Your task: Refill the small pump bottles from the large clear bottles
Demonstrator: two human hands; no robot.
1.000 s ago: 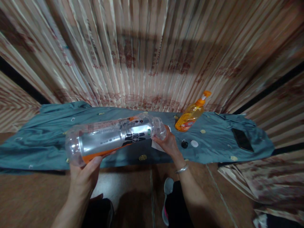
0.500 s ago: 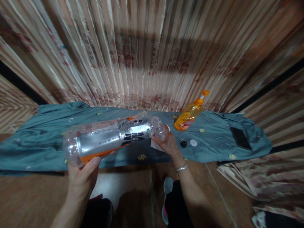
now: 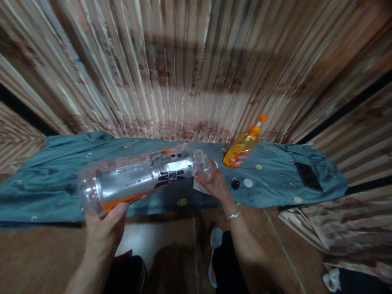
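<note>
A large clear plastic bottle (image 3: 141,177) with a silver and orange label lies sideways in the air over the near edge of a teal cloth (image 3: 61,179). My left hand (image 3: 104,232) grips its base end from below. At the neck end my right hand (image 3: 214,183) is closed around the bottle's mouth, with a piece of white tissue (image 3: 199,185) tucked under the fingers. A silver bangle sits on my right wrist.
An orange pump bottle (image 3: 243,145) stands on the cloth at the right. Beside it lie a black cap (image 3: 235,184), a white cap (image 3: 248,182) and a dark phone (image 3: 308,176). A striped curtain (image 3: 196,69) hangs behind. Brown floor and my shoe (image 3: 216,241) are below.
The bottle and both hands have drifted slightly left as the view shifted. The grips are unchanged.
</note>
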